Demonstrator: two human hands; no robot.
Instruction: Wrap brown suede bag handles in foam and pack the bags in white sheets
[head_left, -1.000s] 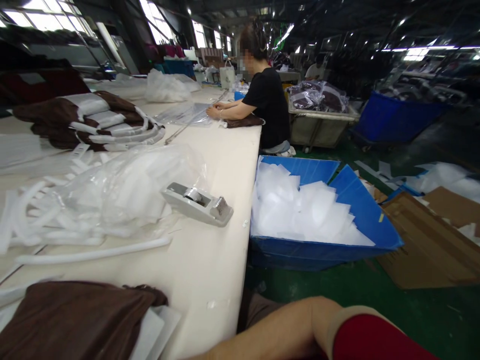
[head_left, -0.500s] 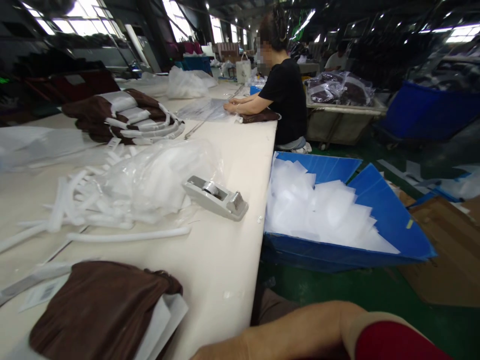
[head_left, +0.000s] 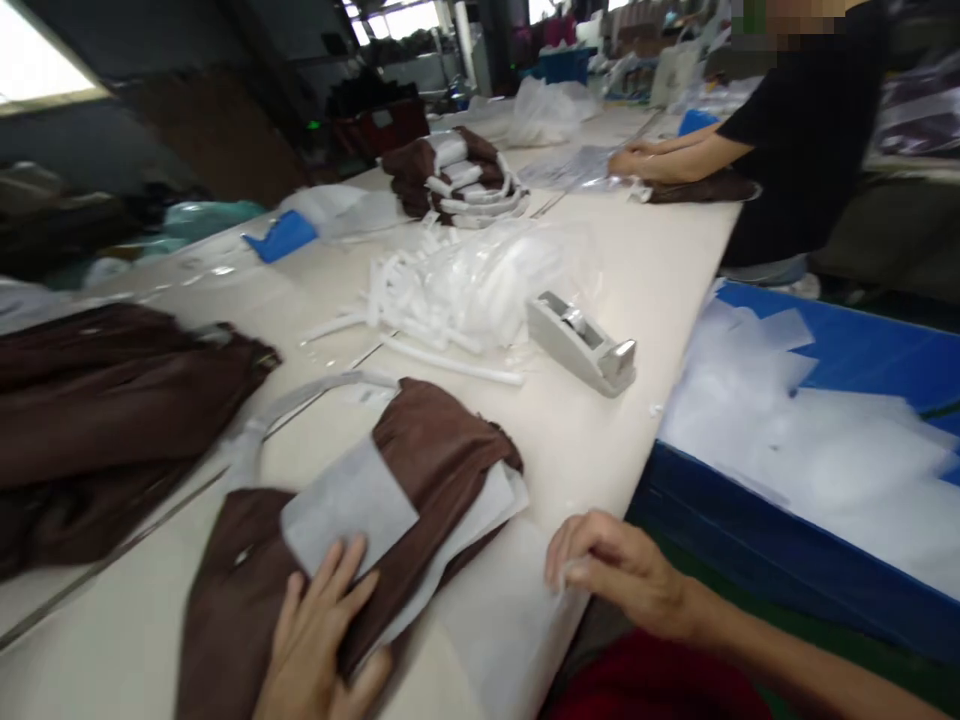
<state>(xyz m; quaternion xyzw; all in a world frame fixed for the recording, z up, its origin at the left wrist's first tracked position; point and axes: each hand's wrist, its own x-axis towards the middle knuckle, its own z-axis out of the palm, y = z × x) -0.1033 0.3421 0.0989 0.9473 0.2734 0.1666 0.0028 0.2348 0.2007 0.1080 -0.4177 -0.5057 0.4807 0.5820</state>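
Note:
A brown bag with its strap wrapped in pale material lies on the table in front of me. My left hand rests on it with fingers spread, the fingertips at the lower edge of a small whitish sheet lying across the bag. More white sheet pokes out from the bag's right side. At the table's edge, my right hand pinches the corner of a thin translucent sheet, which lies on the tabletop right of the bag.
A grey tape dispenser stands beyond my right hand. Behind lie white foam tubes, a plastic bag and stacked brown bags. Another brown bag is at left. A blue bin holds white sheets; a co-worker works beyond.
My view has swung left and down. My left hand has come into view on the brown bag. My right hand now shows, pinching a translucent sheet; before, only that arm was visible.

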